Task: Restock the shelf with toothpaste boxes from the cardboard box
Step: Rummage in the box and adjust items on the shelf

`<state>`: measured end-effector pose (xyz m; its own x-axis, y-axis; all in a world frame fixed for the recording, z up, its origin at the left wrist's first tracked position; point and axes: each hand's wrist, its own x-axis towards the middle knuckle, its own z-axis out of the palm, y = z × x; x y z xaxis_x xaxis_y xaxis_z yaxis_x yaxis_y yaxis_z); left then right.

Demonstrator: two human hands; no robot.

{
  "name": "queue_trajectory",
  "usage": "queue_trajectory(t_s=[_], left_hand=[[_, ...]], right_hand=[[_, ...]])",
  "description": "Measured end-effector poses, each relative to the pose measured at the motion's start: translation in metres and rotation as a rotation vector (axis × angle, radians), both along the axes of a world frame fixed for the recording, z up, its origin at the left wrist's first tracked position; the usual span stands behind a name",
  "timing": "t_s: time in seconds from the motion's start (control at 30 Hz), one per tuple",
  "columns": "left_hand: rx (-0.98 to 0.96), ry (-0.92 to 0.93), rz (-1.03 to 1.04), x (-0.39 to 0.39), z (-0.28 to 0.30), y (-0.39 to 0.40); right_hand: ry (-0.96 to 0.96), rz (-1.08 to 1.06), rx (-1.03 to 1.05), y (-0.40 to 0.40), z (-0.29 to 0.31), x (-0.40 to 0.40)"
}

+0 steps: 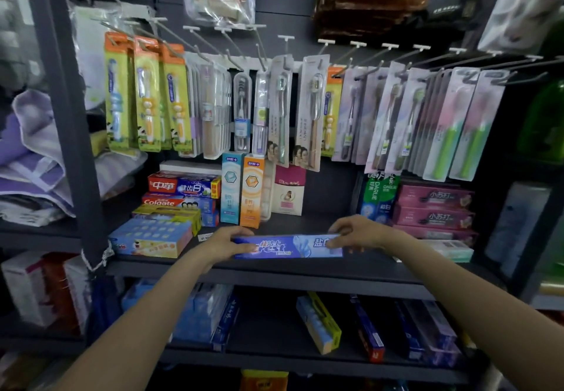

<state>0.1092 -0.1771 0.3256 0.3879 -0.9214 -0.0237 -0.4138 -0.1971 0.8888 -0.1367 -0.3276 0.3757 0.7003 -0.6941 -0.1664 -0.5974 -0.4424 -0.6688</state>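
My left hand [224,242] covers the near end of the Crest box [288,247], fingers curled over its top edge, so the first letter of the name is hidden. My right hand [354,231] pinches the other end, fingertips across the white characters there. The box lies lengthwise on the dark shelf [274,271], near the front edge, in the gap between stacks. To the left sits a stack of boxes [171,216] with Colgate in it; two upright boxes [242,189] stand behind my left hand. On the right, pink boxes [433,210] are stacked beside green Darlie ones [377,195]. Toothbrushes [274,109] hang above on hooks. The lower shelf [290,360] is dim and its print unreadable.
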Motion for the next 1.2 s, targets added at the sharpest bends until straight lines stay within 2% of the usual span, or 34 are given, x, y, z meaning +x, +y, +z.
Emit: queue_trajectory(t_s=[0.07, 0.13, 0.27, 0.37, 0.47, 0.6, 0.77, 1.03, 1.2], left_hand=[[-0.017, 0.114, 0.052, 0.010, 0.000, 0.007], [-0.050, 0.223, 0.098, 0.019, 0.001, 0.015], [-0.090, 0.283, 0.133, 0.033, -0.002, 0.027], [-0.090, 0.287, 0.176, 0.038, -0.005, 0.029], [-0.053, 0.226, 0.244, 0.041, -0.015, 0.022], [-0.020, 0.058, 0.390, 0.043, -0.030, 0.006], [0.010, -0.238, 0.438, 0.047, -0.032, -0.005], [-0.100, -0.267, 0.395, 0.045, -0.039, -0.006], [-0.051, -0.254, 0.362, 0.050, -0.054, -0.013]], right_hand=[[0.074, 0.028, 0.000, -0.004, -0.008, 0.011], [0.011, 0.038, 0.069, -0.005, -0.018, 0.022], [-0.086, 0.052, 0.148, -0.005, -0.032, 0.043], [-0.069, 0.085, 0.107, -0.009, -0.033, 0.056], [-0.037, 0.118, -0.004, -0.012, -0.034, 0.068], [-0.067, 0.112, -0.164, -0.013, -0.043, 0.079], [-0.151, 0.048, -0.150, -0.022, -0.056, 0.088], [-0.164, -0.022, 0.045, -0.042, -0.075, 0.097], [-0.175, -0.063, 0.089, -0.046, -0.089, 0.104]])
